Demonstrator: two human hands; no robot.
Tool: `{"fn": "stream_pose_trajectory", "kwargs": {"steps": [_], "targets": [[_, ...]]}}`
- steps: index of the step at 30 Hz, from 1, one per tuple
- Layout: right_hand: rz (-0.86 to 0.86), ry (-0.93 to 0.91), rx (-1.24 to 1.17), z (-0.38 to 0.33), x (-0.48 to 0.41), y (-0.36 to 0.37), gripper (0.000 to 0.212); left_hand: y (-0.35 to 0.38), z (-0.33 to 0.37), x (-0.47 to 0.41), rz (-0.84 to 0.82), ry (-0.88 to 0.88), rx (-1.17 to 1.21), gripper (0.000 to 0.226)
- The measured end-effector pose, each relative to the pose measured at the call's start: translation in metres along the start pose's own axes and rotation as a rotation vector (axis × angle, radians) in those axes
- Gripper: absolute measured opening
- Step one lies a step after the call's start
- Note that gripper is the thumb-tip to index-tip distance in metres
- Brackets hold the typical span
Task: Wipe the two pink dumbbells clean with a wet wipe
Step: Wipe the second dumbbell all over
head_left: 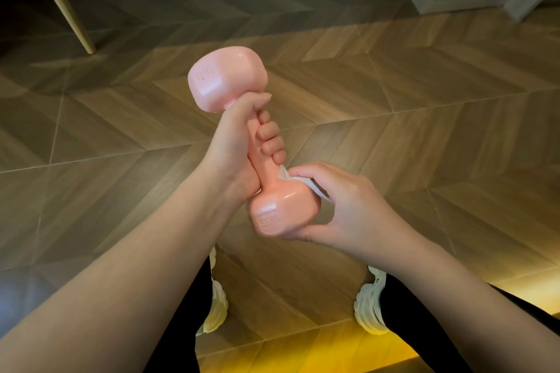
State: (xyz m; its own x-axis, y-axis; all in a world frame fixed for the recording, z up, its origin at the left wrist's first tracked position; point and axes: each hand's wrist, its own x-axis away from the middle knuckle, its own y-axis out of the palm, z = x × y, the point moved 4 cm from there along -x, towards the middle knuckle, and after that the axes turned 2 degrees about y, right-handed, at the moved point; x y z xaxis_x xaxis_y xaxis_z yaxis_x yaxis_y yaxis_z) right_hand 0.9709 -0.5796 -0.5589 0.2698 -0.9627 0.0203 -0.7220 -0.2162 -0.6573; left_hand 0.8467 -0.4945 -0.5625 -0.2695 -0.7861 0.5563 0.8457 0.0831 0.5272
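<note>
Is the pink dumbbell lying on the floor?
No, the left hand grips the pink dumbbell by its handle, holding it up above the floor, while the right hand holds a wet wipe against it.

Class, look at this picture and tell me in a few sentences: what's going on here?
A person holds a pink dumbbell tilted above the wooden floor. The left hand grips its handle, while the right hand presses a white wet wipe against the lower head. Only this one dumbbell is in view, so the job is under way, not finished.
</note>
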Motion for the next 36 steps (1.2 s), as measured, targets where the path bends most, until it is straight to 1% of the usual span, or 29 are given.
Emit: {"fn": "stream_pose_trajectory", "kwargs": {"steps": [2, 6, 8, 10, 11, 13, 16, 18, 19, 21, 24, 26, 29, 31, 33, 36], "targets": [[-0.006, -0.026, 0.017, 0.0, -0.001, 0.0, 0.057, -0.001, 0.002, -0.001, -0.005, 0.017, 0.003, 0.036], [0.099, -0.106, 0.129, -0.001, 0.004, -0.006, 0.058, -0.001, 0.001, -0.003, 0.01, 0.046, -0.031, 0.037], [0.039, -0.085, 0.109, 0.001, 0.003, -0.003, 0.056, -0.001, -0.003, -0.003, 0.008, 0.031, -0.052, 0.037], [-0.047, -0.048, 0.083, 0.002, 0.001, 0.002, 0.052, 0.001, -0.006, -0.003, -0.041, 0.016, -0.062, 0.036], [-0.062, -0.042, 0.084, 0.001, 0.0, 0.004, 0.052, 0.003, -0.007, -0.002, -0.068, 0.016, -0.068, 0.034], [0.004, -0.06, 0.135, 0.0, 0.001, 0.004, 0.052, 0.005, -0.007, -0.002, -0.069, 0.026, -0.079, 0.031], [0.181, -0.093, 0.269, 0.0, 0.005, 0.001, 0.056, 0.0, -0.006, -0.004, 0.05, 0.07, -0.103, 0.024], [0.239, -0.106, 0.299, 0.003, 0.005, -0.001, 0.058, -0.004, -0.007, -0.006, 0.121, 0.075, -0.142, 0.019], [0.239, -0.111, 0.304, 0.003, 0.004, -0.001, 0.058, -0.006, -0.008, -0.006, 0.149, 0.056, -0.158, 0.018], [0.185, -0.114, 0.312, 0.004, 0.002, 0.002, 0.059, -0.009, -0.009, -0.007, 0.182, 0.012, -0.178, 0.022], [0.109, -0.104, 0.3, 0.005, 0.0, 0.009, 0.058, -0.007, -0.01, -0.008, 0.125, -0.002, -0.139, 0.027], [0.134, -0.092, 0.287, 0.006, 0.0, 0.008, 0.057, -0.004, -0.01, -0.007, 0.079, 0.028, -0.106, 0.029], [0.187, -0.11, 0.313, 0.007, 0.0, 0.005, 0.056, -0.007, -0.01, -0.007, 0.128, 0.061, -0.148, 0.024], [0.208, -0.131, 0.348, 0.008, 0.001, 0.006, 0.057, -0.008, -0.014, -0.007, 0.126, 0.012, -0.147, 0.02], [0.209, -0.138, 0.351, 0.009, 0.002, 0.008, 0.058, -0.009, -0.016, -0.008, 0.115, -0.039, -0.145, 0.021], [0.21, -0.146, 0.314, 0.009, 0.002, 0.009, 0.057, -0.005, -0.012, -0.006, 0.098, -0.047, -0.143, 0.026]]}}
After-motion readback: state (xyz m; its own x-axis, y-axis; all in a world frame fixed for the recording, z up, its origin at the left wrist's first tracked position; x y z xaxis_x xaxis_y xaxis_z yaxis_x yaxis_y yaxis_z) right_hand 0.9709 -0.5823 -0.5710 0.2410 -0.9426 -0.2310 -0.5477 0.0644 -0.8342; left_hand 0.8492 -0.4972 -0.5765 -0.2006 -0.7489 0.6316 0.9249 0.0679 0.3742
